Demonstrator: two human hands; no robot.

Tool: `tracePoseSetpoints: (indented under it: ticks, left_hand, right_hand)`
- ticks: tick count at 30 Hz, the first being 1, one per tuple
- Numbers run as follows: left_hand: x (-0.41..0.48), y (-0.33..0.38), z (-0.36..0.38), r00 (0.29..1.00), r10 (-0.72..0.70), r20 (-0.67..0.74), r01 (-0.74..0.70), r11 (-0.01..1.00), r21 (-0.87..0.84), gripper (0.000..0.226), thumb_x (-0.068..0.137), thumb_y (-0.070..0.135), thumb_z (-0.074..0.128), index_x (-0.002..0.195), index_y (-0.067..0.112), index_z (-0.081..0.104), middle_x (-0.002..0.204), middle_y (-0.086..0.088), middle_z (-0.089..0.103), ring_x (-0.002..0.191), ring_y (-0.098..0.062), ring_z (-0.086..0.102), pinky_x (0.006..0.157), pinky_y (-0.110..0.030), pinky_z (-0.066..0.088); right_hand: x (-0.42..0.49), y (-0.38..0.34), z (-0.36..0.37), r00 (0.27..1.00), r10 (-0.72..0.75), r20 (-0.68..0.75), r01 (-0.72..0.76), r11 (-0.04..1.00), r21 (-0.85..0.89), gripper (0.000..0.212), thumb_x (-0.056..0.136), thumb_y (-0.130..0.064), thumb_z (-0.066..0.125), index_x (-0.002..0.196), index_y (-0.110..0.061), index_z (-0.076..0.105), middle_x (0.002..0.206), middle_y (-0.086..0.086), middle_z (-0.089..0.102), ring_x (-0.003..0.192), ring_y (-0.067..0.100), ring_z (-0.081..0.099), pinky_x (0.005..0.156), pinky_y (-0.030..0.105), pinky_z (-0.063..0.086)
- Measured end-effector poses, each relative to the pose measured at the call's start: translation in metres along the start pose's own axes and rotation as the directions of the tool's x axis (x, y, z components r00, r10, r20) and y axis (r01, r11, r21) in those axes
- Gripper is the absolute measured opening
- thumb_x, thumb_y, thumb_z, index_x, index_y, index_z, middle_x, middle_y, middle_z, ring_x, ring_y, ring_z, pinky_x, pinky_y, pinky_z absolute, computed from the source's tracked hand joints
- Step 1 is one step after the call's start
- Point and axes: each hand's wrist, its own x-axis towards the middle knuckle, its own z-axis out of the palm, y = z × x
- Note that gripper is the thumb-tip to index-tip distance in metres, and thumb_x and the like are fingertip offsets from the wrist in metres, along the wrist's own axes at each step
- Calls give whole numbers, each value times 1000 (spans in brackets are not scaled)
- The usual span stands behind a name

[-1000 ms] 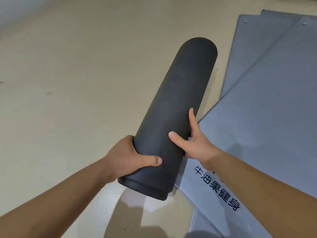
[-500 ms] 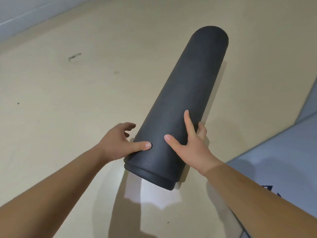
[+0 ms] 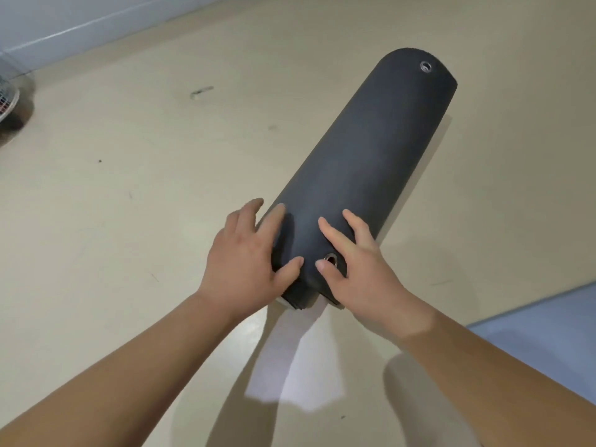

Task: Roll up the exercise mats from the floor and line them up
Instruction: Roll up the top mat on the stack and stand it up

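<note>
A rolled-up black exercise mat (image 3: 364, 175) lies on the beige floor, pointing away to the upper right. Two metal eyelets show on its outer flap, one at the far end and one at the near end. My left hand (image 3: 245, 262) rests on the left side of the near end, fingers spread and thumb pressing the top. On the right side of that end lies my right hand (image 3: 354, 266), fingers straight, thumb tip beside the near eyelet. A flat grey mat (image 3: 541, 321) shows only as a corner at the lower right.
A white wire-mesh object (image 3: 7, 101) stands at the far left edge near the pale wall's skirting (image 3: 96, 24). Bare beige floor (image 3: 129, 204) spreads left of and beyond the roll.
The roll has moved left, away from the flat grey mats, and turned so its eyelets face up. Both hands went from gripping its near end to lying on top of it.
</note>
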Motion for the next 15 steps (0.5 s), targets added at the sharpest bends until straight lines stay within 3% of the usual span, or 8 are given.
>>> tracePoseSetpoints:
  ticks: [2,3,5,7,9,13,15]
  left_hand:
    - [-12,5,2,974,211,-81,-204,975,87,52,87,40,61,134,18,64,136,-15,59,110,-42,59,81,-49,58]
    - [-18,5,6,964,262,-40,-254,958,133,55,84,41,61,132,15,65,136,-18,59,112,-44,59,84,-51,58]
    - [-27,3,16,962,247,119,-269,934,237,81,73,44,78,142,9,55,147,-27,52,129,-51,54,98,-59,54]
    - [-26,-4,20,961,204,185,-252,924,288,97,59,24,92,144,6,48,149,-31,49,132,-54,52,94,-62,56]
    - [-18,-10,20,960,212,181,-252,938,239,95,54,13,94,140,7,54,146,-30,53,128,-52,58,83,-59,62]
    - [-7,-13,24,936,347,55,-349,936,49,76,70,24,95,137,18,61,144,-21,59,122,-42,67,70,-50,66]
    - [1,-4,28,928,370,-47,-371,929,0,61,83,33,82,136,17,57,138,-21,63,111,-40,72,66,-47,65]
  right_hand:
    - [10,-6,3,1000,19,24,-22,994,109,57,105,-27,57,157,-43,39,166,-28,5,158,8,10,123,43,34]
    - [15,-7,3,999,47,27,-51,987,156,55,105,-24,56,155,-42,42,166,-29,6,157,7,14,122,45,36]
    - [19,-6,2,994,113,-6,-110,976,187,50,105,-25,57,152,-39,47,164,-30,9,153,12,29,118,47,41]
    - [14,1,3,989,144,-31,-138,979,153,52,102,-35,60,151,-41,46,164,-27,6,152,18,33,120,48,39]
    - [7,6,2,988,153,11,-153,980,130,56,102,-40,60,155,-42,42,169,-18,6,155,16,26,123,45,35]
    - [-1,5,-13,974,225,8,-224,965,140,57,102,-51,56,156,-49,36,173,-9,4,159,15,16,125,41,29]
    - [-2,5,-21,963,267,21,-267,953,144,59,101,-55,54,155,-58,29,174,-7,-1,160,14,9,127,40,25]
